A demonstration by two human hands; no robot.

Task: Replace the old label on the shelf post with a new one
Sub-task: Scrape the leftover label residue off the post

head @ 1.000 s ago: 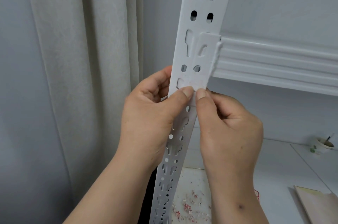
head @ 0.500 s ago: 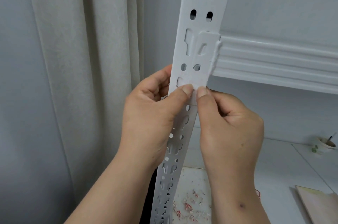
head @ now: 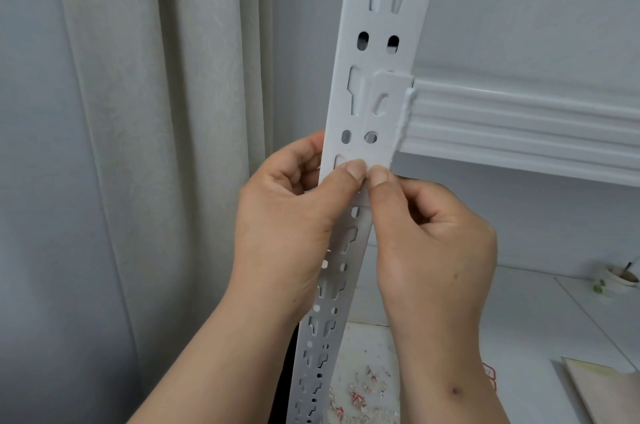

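While both thumbs are pressing side by side on the white shelf post (head: 377,53), almost nothing is shifting from a second ago: the left hand (head: 291,216) is wrapping the post's edge with curled fingers, and the right hand (head: 433,243) is curling beside it, thumb pad flat on the post. A white label (head: 362,193) seems to be lying under the thumb tips, barely distinguishable, so they are probably smoothing the new one down just below the shelf beam (head: 519,126)

Left hand (head: 287,226) wraps the white slotted shelf post (head: 377,84), right hand (head: 433,243) curled beside it, both thumbs meeting on the post face below the shelf beam (head: 519,126); curtain (head: 156,112) left.
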